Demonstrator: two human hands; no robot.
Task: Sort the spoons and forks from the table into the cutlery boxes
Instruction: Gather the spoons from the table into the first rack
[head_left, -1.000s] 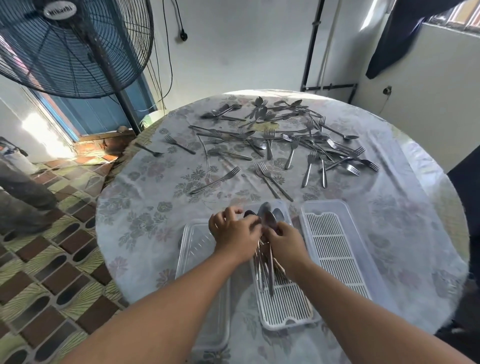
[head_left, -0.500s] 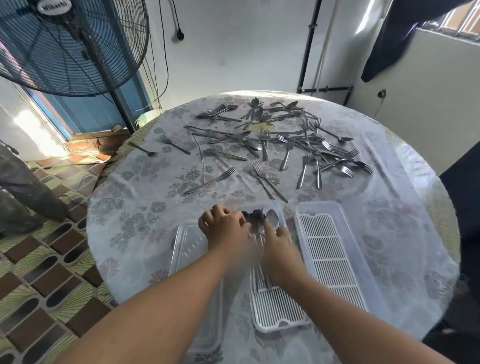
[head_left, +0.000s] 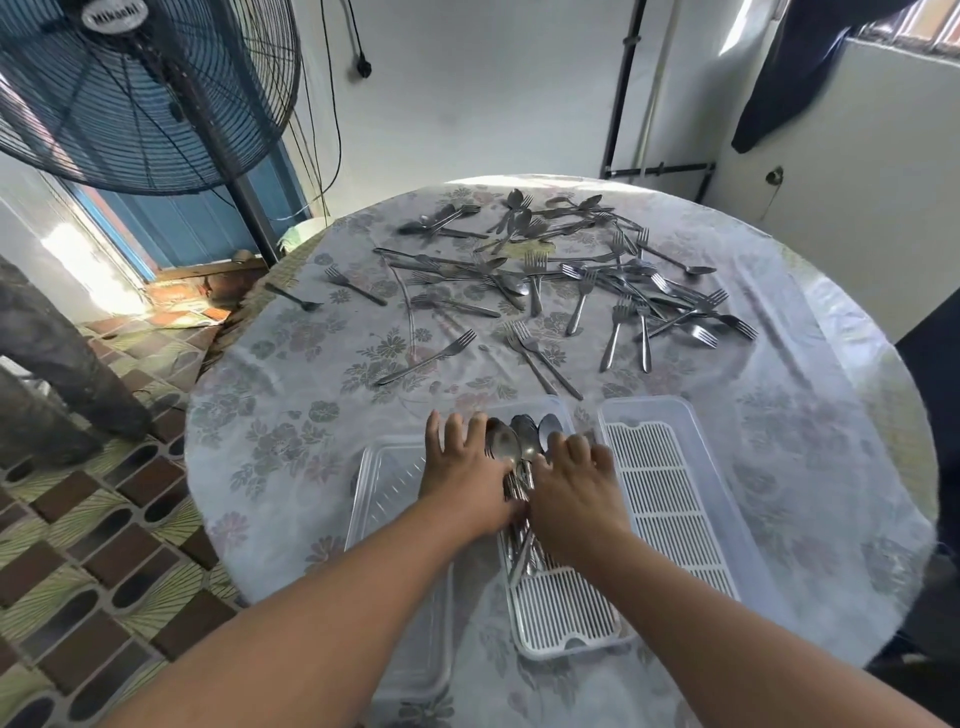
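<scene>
Landmark: middle box (head_left: 571, 618), clear plastic with a white slatted insert, on the near half of a round table (head_left: 260, 415) under a floral cloth.

Spoons (head_left: 514, 447): a bunch lying lengthwise in the middle box, bowls at its far end, handles running toward the near end, partly hidden by the hands.

Left hand (head_left: 465, 467): at the left side of the spoons, over the middle box's left rim; fingers straight and spread, laid against the bunch, not curled round it.

Right hand (head_left: 574, 488): at the right side of the spoons; fingers bent over the bunch, resting on it. Whether they clamp any spoon, cannot tell.

Right box (head_left: 675, 467): just beside the middle box on its right, same white insert, nothing seen in it.

Left tray (head_left: 389, 478): clear, just left of the middle box, partly under the left forearm.

Loose cutlery (head_left: 571, 280): forks and spoons scattered and overlapping across the table beyond the middle box; nearest are single forks (head_left: 540, 358) just past its far end.

Fan (head_left: 145, 88): on a stand, far left of the box, off the table.
</scene>
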